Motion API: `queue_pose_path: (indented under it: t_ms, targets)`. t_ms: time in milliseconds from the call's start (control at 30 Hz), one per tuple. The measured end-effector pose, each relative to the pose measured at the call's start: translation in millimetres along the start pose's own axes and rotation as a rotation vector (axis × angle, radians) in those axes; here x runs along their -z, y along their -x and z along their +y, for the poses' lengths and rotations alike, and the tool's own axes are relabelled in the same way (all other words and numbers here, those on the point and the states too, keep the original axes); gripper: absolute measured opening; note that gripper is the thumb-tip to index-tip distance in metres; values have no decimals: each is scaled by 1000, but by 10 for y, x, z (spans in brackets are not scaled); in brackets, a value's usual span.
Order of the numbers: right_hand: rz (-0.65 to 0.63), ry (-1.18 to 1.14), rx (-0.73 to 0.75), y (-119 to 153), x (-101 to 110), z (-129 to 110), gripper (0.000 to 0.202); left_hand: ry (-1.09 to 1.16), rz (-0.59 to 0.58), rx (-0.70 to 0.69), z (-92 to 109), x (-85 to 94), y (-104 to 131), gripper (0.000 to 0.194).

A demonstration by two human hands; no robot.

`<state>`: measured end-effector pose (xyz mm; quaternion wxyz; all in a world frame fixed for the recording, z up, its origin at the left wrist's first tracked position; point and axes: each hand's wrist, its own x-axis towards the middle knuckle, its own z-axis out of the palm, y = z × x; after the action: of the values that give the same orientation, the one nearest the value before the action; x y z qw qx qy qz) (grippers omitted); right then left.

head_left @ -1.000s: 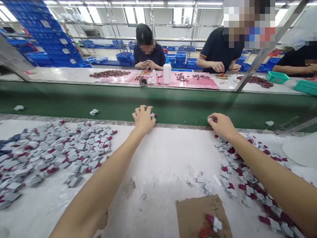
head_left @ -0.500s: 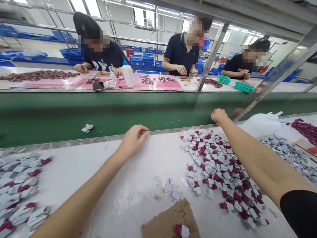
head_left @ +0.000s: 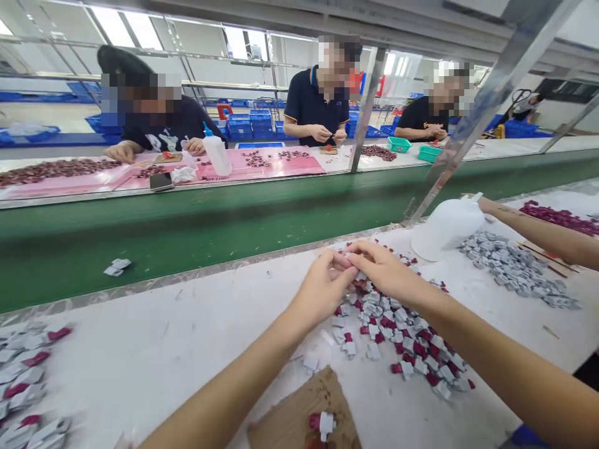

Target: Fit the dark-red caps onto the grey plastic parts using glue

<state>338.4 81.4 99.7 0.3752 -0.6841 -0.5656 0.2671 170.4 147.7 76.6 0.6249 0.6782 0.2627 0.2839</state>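
Beyond your cardboard point(head_left: 285, 424): pile of apparently joined pieces point(head_left: 412, 340), amount left unclear; your left hand point(head_left: 321, 287), right hand point(head_left: 388, 272): fingertips close together, contents uncertain.

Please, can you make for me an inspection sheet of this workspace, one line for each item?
Surface: white table with small marks and scraps; green strip behind it.
Things: grey-and-magenta parts in a right heap and a left heap; one similar part on brown cardboard.
Clutter: loose grey pieces on the green strip; crumpled tissue beyond it.
Hands: left hand and right hand meet at the fingertips by the right heap; what their grip holds is unclear.
Cables: nothing seen.
Surroundings: people working opposite; another person's arm at right.
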Motion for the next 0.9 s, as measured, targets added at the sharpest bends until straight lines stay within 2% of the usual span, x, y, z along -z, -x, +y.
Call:
queue_pose_path:
  t_ms: [100, 200, 267, 333, 433, 533, 600, 667, 767, 833, 900]
  targets:
    - [110, 2, 9, 392, 46, 185, 24, -31, -61, 8, -54, -392, -41, 15]
    - [265, 81, 5, 620, 182, 468, 21, -172, -103, -47, -59, -717, -87, 17]
    - [377, 157, -5, 731, 300, 670, 18, -306, -101, -124, -21, -881, -114, 17]
    - [479, 228, -27, 827, 426, 866, 16, -440, -58, -211, 41, -973, -141, 17]
    - [555, 288, -48, 951, 583, 1118, 28, -606, 71, -301, 136, -915, -210, 9]
    - [563, 293, -23, 1058, 652, 1297, 29, -727, 233, -309, 148, -640, -316, 14]
    - [581, 275, 0, 1122, 664, 1372, 29, -781, 310, -258, 70, -425, -373, 21]
    - [624, 244, 14, 1178, 676, 1414, 29, -815, 323, -187, -67, -262, -396, 23]
    - [709, 163, 17, 1252, 721, 1419, 26, -837, 278, -144, -261, -159, -388, 27]
    - [772, 90, 17, 1347, 747, 1381, 25, -848, 261, -161, -291, -181, -394, 34]
    - [854, 21, 15, 1574, 717, 1309, 22, -854, 251, -198, -222, -308, -406, 39]
